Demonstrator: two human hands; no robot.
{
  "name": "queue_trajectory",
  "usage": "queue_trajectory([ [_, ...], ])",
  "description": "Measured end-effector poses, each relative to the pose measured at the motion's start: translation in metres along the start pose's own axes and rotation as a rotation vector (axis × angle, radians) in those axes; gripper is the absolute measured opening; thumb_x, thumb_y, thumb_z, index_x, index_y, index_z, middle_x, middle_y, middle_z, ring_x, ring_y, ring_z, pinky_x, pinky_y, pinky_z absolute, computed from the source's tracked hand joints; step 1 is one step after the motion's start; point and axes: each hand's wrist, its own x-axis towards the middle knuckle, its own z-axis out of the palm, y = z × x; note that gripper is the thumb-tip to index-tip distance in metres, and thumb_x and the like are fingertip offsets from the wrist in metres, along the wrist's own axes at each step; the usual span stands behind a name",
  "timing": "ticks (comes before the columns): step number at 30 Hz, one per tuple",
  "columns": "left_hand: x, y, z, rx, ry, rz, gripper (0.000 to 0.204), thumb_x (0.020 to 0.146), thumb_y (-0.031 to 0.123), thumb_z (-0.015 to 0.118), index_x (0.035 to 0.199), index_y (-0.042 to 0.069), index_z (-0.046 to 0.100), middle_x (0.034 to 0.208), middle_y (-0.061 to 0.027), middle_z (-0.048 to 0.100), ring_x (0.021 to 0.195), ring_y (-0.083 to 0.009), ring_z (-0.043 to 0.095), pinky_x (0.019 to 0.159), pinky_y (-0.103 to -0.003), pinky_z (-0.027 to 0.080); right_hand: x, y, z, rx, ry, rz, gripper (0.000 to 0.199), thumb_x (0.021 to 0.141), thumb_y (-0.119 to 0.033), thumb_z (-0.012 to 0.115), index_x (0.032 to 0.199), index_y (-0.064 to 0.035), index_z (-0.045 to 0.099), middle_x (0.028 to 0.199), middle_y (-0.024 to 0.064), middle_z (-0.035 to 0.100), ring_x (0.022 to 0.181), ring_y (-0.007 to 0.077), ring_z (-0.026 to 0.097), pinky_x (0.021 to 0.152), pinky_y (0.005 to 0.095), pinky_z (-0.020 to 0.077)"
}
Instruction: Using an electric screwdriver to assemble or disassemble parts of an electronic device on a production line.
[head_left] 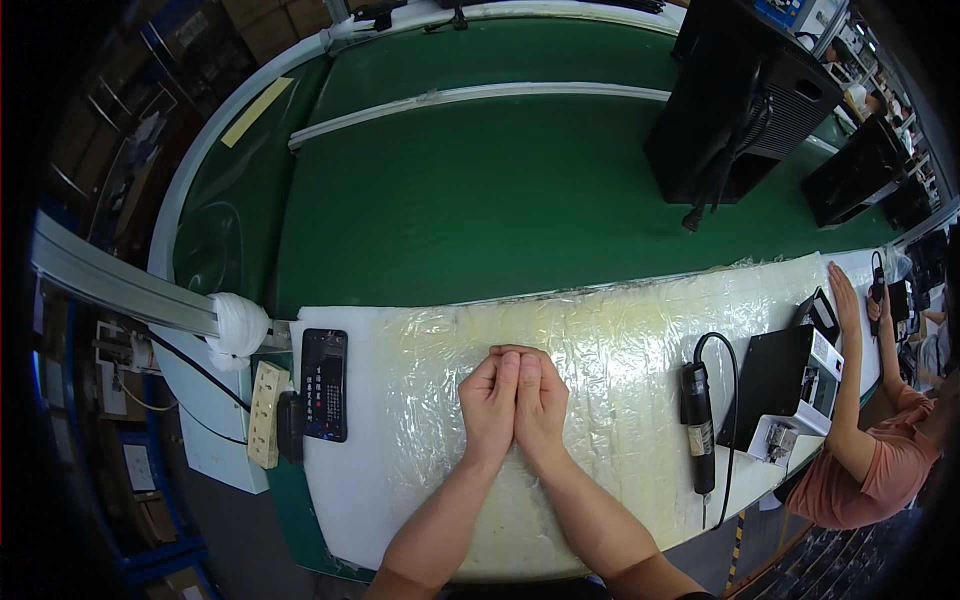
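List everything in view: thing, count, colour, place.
work mat: 1, white foam under clear film, near edge of bench
conveyor belt: 1, green, beyond the mat
phone: 1, black, screen lit, left end of mat
power strip: 1, cream, left of phone
electric screwdriver: 1, black, corded, lying on mat at right
computer cases: at least 2, black, upright on belt, upper right
flat panel: 1, black, right of screwdriver
co-worker: 1, pink top, far right, arm stretched over bench
left hand: 1, bare, empty, on mat centre, pressed against right
right hand: 1, bare, empty, beside left
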Motion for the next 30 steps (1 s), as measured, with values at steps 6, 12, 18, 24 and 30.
queue_trajectory([
  [6, -0.001, 0.001, -0.001, -0.03, -0.005, -0.006, 0.027, 0.098, 0.02, 0.051, 0.083, 0.001, 0.061, 0.075, 0.0027, 0.057, 0.068, -0.0032, 0.047, 0.059, -0.019, 0.04, -0.002, 0.004, 0.001, 0.076, 0.038, -0.002, 0.021, 0.099, -0.011, 0.044, 0.113, 0.0013, 0.054, 0.103, 0.0125, 0.065, 0.094, 0.0164, 0.061, 0.084, 0.0264, 0.0489],
  [12, -0.006, 0.002, -0.008, -0.158, -0.177, 0.139, 0.03, 0.097, 0.025, 0.054, 0.082, -0.001, 0.06, 0.077, -0.0031, 0.062, 0.071, -0.0092, 0.056, 0.066, -0.023, 0.046, -0.005, 0.008, -0.001, 0.038, 0.047, -0.62, 0.017, 0.093, -0.002, 0.051, 0.102, -0.0035, 0.036, 0.108, 0.0218, 0.053, 0.099, 0.0344, 0.06, 0.088, 0.0434, 0.051],
  [18, -0.005, -0.004, -0.016, -0.261, -0.323, 0.149, 0.043, 0.093, 0.04, 0.057, 0.082, -0.001, 0.063, 0.08, -0.0071, 0.066, 0.074, -0.0127, 0.06, 0.066, -0.026, 0.049, -0.005, 0.004, -0.001, -0.069, 0.05, -0.767, 0.019, 0.093, -0.006, 0.053, 0.096, -0.0044, 0.034, 0.104, 0.0214, 0.052, 0.095, 0.0355, 0.06, 0.085, 0.0454, 0.0524],
  [24, -0.006, 0.004, -0.013, -0.248, -0.313, 0.07, 0.054, 0.084, 0.054, 0.062, 0.075, 0.001, 0.059, 0.075, -0.0068, 0.062, 0.07, -0.0129, 0.058, 0.063, -0.026, 0.048, -0.006, 0.005, -0.002, -0.038, 0.062, -0.783, 0.018, 0.089, -0.003, 0.059, 0.093, -0.0043, 0.042, 0.105, 0.0206, 0.054, 0.099, 0.0368, 0.06, 0.082, 0.0448, 0.0531],
  [30, -0.006, 0.004, -0.014, -0.254, -0.319, 0.046, 0.053, 0.083, 0.054, 0.062, 0.076, 0.002, 0.059, 0.077, -0.0056, 0.063, 0.069, -0.0119, 0.058, 0.063, -0.026, 0.047, -0.006, 0.003, -0.002, -0.046, 0.071, -0.769, 0.016, 0.088, -0.001, 0.06, 0.094, -0.0038, 0.046, 0.104, 0.0198, 0.055, 0.097, 0.0358, 0.061, 0.081, 0.0441, 0.0529],
])
